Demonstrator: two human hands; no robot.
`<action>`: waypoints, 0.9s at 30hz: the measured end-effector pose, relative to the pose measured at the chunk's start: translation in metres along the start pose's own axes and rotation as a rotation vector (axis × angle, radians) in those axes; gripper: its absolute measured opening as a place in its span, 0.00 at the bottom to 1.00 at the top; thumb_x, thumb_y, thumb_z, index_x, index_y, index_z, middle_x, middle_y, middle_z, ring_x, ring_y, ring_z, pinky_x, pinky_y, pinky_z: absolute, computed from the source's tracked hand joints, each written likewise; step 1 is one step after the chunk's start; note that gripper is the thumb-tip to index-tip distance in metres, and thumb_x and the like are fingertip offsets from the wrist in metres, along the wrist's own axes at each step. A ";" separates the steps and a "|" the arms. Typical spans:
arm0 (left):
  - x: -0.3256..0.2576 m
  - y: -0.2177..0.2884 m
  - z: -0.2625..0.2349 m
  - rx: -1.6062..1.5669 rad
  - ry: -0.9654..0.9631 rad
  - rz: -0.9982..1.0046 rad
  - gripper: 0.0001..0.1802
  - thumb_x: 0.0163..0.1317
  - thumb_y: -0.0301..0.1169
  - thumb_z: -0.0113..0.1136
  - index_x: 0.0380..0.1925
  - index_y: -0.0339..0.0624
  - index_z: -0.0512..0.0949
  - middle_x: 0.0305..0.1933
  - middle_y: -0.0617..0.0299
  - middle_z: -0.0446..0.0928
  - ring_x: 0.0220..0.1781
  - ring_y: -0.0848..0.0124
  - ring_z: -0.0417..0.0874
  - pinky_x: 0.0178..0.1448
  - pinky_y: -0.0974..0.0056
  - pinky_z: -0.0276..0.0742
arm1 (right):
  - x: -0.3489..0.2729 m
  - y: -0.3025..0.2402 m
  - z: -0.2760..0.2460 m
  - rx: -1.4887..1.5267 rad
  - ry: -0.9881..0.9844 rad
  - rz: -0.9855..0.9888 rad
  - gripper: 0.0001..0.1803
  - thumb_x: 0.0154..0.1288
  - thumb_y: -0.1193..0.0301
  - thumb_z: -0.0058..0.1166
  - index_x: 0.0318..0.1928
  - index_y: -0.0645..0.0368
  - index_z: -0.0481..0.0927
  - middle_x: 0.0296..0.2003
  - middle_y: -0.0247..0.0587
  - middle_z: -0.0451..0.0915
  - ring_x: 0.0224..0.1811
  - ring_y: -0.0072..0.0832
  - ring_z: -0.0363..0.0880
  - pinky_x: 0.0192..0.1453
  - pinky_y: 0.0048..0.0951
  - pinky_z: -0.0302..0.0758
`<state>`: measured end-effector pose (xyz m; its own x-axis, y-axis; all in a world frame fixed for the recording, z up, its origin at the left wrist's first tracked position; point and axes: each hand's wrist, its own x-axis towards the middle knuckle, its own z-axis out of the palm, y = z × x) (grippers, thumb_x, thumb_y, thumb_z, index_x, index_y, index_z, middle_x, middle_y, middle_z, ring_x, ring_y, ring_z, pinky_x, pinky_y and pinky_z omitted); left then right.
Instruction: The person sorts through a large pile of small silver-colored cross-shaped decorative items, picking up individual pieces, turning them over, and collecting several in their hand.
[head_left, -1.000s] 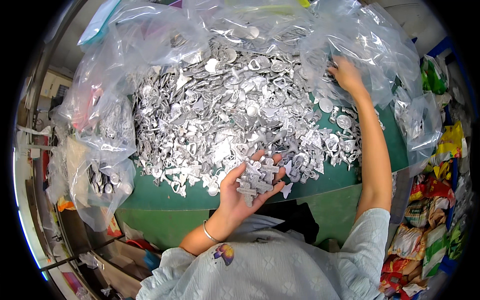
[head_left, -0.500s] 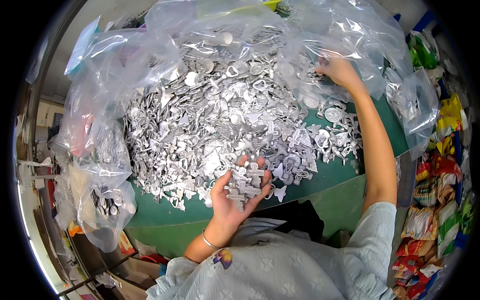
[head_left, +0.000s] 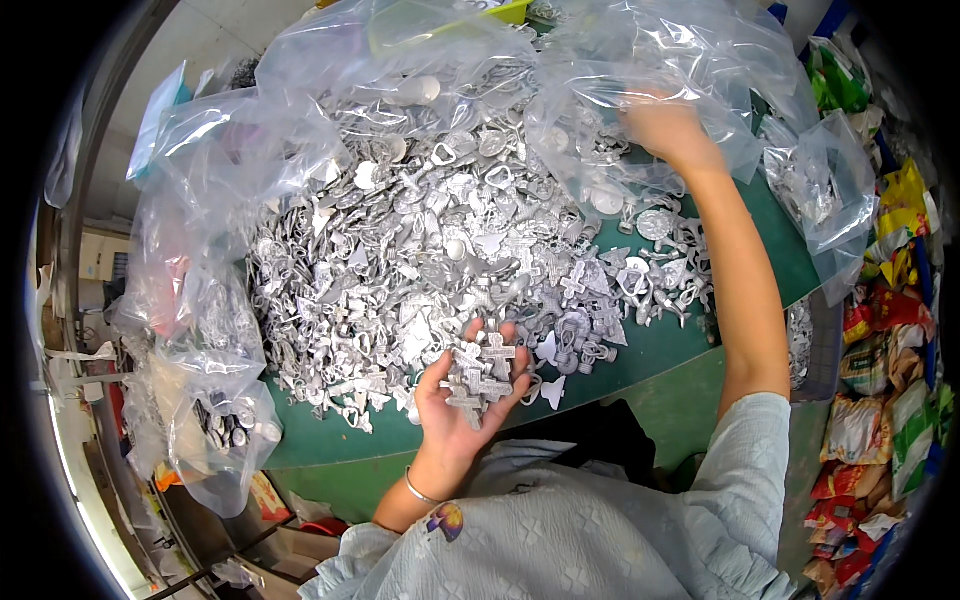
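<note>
Green table (head_left: pixel 640 368), packets (head_left: pixel 862 430) at right; left hand (head_left: pixel 448 425) curls around crosses (head_left: pixel 480 384); right hand (head_left: pixel 668 132) blurred, grip unclear.

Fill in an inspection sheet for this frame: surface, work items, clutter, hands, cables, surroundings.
Surface: green tabletop, largely covered, bare along the near edge.
Work items: large heap of silvery pieces in mixed shapes; several cross-shaped pieces lie in the left hand.
Clutter: clear plastic bags around the heap, one at the right hanging over the table edge.
Hands: left cupped palm up, holding the crosses; right hand at the far right of the heap, blurred and partly behind clear plastic, grip cannot be told.
Cables: nothing seen.
Surroundings: colourful packets stacked to the right of the table.
</note>
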<state>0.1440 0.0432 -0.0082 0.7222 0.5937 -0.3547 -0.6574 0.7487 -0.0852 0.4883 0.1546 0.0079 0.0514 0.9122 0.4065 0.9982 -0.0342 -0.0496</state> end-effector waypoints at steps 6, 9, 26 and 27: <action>0.000 -0.001 0.004 -0.020 -0.024 -0.011 0.23 0.57 0.40 0.49 0.54 0.51 0.66 0.60 0.51 0.62 0.58 0.49 0.67 0.58 0.45 0.66 | 0.006 -0.008 -0.015 -0.134 -0.291 0.101 0.11 0.54 0.74 0.41 0.34 0.60 0.77 0.37 0.49 0.78 0.41 0.44 0.76 0.41 0.41 0.74; 0.002 -0.002 0.003 -0.001 -0.036 -0.019 0.23 0.57 0.40 0.49 0.54 0.51 0.66 0.60 0.50 0.62 0.58 0.49 0.67 0.58 0.45 0.66 | 0.004 0.007 0.006 0.008 -0.072 -0.006 0.09 0.53 0.75 0.43 0.34 0.60 0.77 0.36 0.49 0.78 0.41 0.43 0.76 0.42 0.41 0.73; 0.001 -0.001 0.002 -0.007 -0.044 -0.018 0.23 0.57 0.40 0.50 0.54 0.51 0.66 0.60 0.50 0.61 0.58 0.49 0.66 0.59 0.45 0.65 | 0.005 0.013 -0.005 -0.161 -0.351 0.184 0.15 0.55 0.73 0.41 0.44 0.56 0.75 0.44 0.45 0.75 0.47 0.43 0.73 0.50 0.37 0.71; 0.001 -0.001 0.002 -0.012 -0.043 -0.021 0.23 0.57 0.40 0.50 0.54 0.51 0.66 0.60 0.50 0.61 0.58 0.49 0.66 0.59 0.45 0.65 | 0.006 0.013 -0.006 -0.175 -0.378 0.229 0.18 0.53 0.73 0.42 0.47 0.56 0.74 0.46 0.45 0.75 0.49 0.43 0.72 0.52 0.36 0.70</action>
<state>0.1457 0.0437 -0.0067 0.7441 0.5905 -0.3126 -0.6446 0.7574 -0.1036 0.5014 0.1572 0.0149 0.2878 0.9568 0.0406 0.9546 -0.2900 0.0682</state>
